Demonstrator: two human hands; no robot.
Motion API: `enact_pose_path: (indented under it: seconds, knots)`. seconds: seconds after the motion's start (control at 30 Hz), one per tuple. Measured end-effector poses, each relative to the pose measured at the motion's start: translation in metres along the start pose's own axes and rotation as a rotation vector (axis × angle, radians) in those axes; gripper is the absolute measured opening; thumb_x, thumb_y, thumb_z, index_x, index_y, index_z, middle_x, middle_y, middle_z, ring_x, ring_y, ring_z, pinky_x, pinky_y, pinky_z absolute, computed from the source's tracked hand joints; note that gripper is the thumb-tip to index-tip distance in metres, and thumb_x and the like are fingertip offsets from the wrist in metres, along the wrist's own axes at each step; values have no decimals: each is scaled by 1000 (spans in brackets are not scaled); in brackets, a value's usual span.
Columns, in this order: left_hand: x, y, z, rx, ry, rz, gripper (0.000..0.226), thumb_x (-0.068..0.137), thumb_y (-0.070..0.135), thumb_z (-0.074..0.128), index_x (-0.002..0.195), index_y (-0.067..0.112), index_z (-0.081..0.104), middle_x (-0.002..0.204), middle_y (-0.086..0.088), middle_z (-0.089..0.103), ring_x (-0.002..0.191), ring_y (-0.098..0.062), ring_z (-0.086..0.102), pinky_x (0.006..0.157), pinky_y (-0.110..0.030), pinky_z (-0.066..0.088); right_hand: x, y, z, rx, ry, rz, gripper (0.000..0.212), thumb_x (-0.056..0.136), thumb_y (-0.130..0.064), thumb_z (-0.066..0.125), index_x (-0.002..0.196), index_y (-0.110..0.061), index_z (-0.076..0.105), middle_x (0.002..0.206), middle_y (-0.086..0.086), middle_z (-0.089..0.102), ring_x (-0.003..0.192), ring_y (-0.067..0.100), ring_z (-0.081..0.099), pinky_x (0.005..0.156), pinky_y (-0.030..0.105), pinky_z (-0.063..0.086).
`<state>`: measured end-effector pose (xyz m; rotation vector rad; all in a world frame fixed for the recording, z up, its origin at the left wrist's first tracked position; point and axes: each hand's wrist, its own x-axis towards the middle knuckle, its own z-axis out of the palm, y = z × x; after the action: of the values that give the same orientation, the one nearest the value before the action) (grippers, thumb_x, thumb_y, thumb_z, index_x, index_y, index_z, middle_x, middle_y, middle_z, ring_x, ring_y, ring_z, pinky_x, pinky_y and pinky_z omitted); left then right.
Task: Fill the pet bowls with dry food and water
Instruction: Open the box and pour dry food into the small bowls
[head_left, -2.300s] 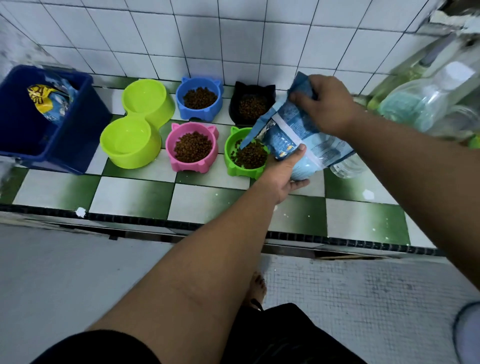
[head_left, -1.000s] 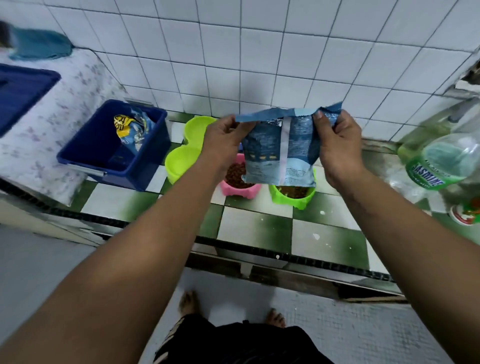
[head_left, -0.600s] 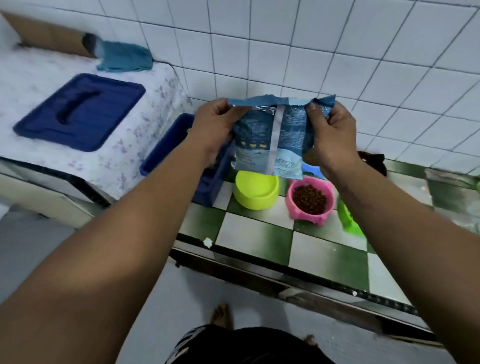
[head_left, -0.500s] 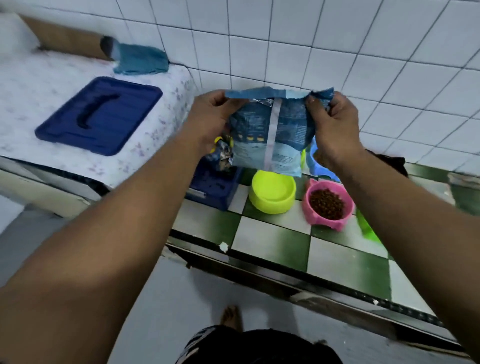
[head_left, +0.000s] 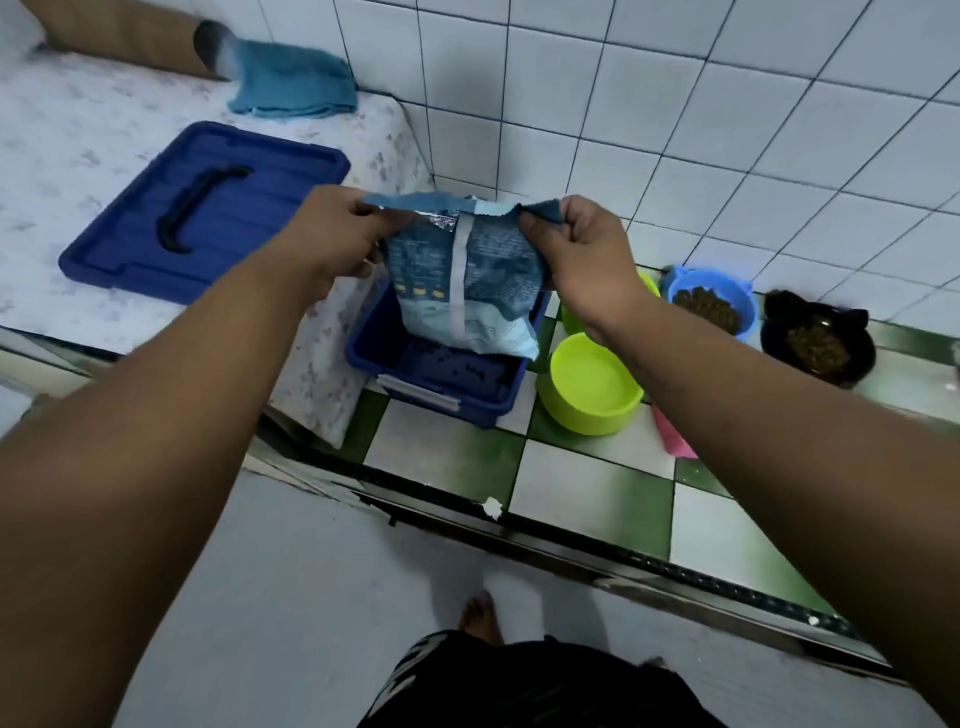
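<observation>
I have the food bag (head_left: 462, 280) upright between both hands. My left hand (head_left: 337, 234) pinches its torn top edge at the left corner and my right hand (head_left: 582, 260) pinches the right corner, with the fingers of both curled onto the foil. The bag hangs over the open blue bin (head_left: 441, 395), which sits on the desk (head_left: 587, 493) just left of the lime double bowl (head_left: 592, 410).

I take this step to be closing the bag and stowing it. To do it well, I should keep the mouth level so no kibble spills, fold the top over, and lower the bag straight down into the bin instead of dropping it. The bottom right corner has to clear the bin's wall and the lime bowl beside it.

The blue bowl (head_left: 711, 301) and the black bowl (head_left: 815, 343) hold kibble. The lime bowl looks empty, so I judge the water is yet to come.

About two seconds back the bag was tipped over the small green bowl, with my right hand on its top and my left under it. Since then it has been stood upright, gripped at both top corners, and carried left across the bowls to the bin. The blue lid (head_left: 202, 208) has come into view.
</observation>
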<state>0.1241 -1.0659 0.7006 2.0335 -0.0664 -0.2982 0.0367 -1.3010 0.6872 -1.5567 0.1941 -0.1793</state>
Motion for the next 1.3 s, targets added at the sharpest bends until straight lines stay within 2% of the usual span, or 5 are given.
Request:
enact_pose_path:
  seconds: [0.43,0.77,0.9,1.07,1.3]
  knots:
    - [6,-44,14,94,-48,-127,21,95,31,73,92,11,69,75,-7,63,59,-15,55,42,-21,49,-6,58,19,-237,61,245,36,81,-43,67,92,-9,64,92,22,72,81,37,70,72,63,57]
    - [45,-56,67,-47,21,-135,35,82,15,74,115,18,66,100,-10,73,86,-27,75,83,-51,63,38,50,28,-774,119,234,21,93,-25,65,103,-8,59,98,7,60,88,21,56,72,28,43]
    - [22,-57,88,317,21,203,89,89,17,76,161,27,25,162,-3,30,134,-22,51,112,-32,42,32,52,35,-1113,251,-21,45,81,-25,72,119,-10,53,126,12,49,116,31,47,91,39,43]
    - [12,-85,97,724,-169,523,83,80,41,83,150,18,46,160,-13,33,137,-36,45,105,-52,48,2,65,40,-1467,174,-517,32,76,-23,70,107,-15,63,112,11,58,104,33,54,85,40,37]
    - [16,-82,110,1066,-441,372,92,95,46,64,165,26,6,172,-10,-6,157,-35,2,125,-55,20,-10,94,43,-1738,-251,-170,65,93,-41,50,147,-7,38,142,11,49,131,29,43,110,40,29]
